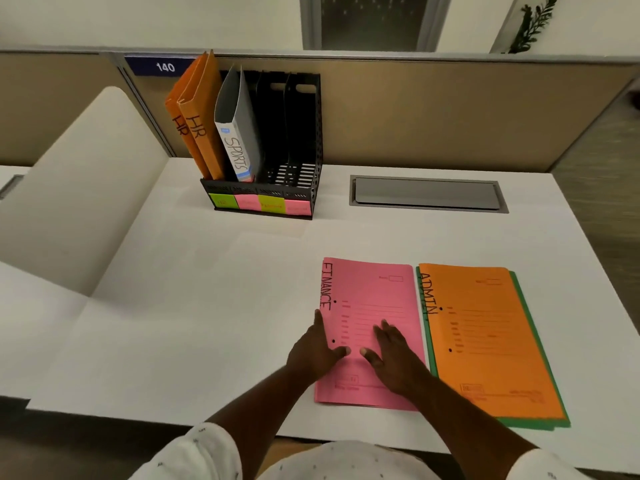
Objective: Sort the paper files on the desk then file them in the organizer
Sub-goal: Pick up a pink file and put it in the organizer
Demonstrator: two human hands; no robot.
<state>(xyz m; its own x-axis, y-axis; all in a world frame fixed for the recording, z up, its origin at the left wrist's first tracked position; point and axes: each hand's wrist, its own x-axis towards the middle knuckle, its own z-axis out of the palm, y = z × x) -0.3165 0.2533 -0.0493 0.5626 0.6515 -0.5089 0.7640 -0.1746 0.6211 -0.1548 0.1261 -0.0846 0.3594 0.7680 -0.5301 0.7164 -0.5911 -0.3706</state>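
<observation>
A pink file marked FINANCE [370, 299] lies flat on the white desk [194, 306]. My left hand [317, 348] rests at its left edge with the thumb on the cover. My right hand [393, 355] lies flat on the pink cover, fingers spread. Right of it lies an orange file marked ADMIN [485, 341] on top of a green file [540, 422]. At the back stands a black organizer [294, 161] with four slots. Two orange HR files [197, 112] stand in its leftmost slot and a grey SPORTS file [237, 133] in the second.
Green and pink sticky labels [259, 203] run along the organizer's front. A grey cable hatch [427, 194] is set into the desk at the back right. A beige partition wall [450, 109] closes the far side, and a white divider panel [79, 188] rises on the left.
</observation>
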